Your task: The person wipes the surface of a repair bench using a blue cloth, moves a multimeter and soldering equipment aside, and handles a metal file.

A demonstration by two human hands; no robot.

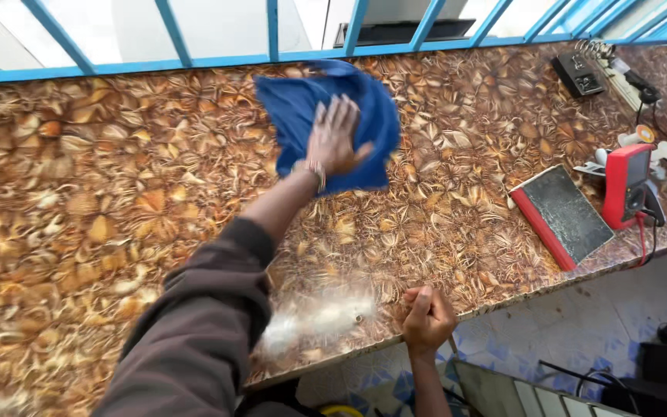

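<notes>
head | left hand (335, 139) flat on blue cloth (291, 108) | patterned worktop (101, 201)

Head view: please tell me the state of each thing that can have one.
Blue cloth: crumpled, pressed flat on the countertop.
Left hand: open, fingers spread on the cloth.
Right hand: closed fist at the counter edge.
Red meter: upright, leads attached.
Dark book: closed, lying flat.
</notes>
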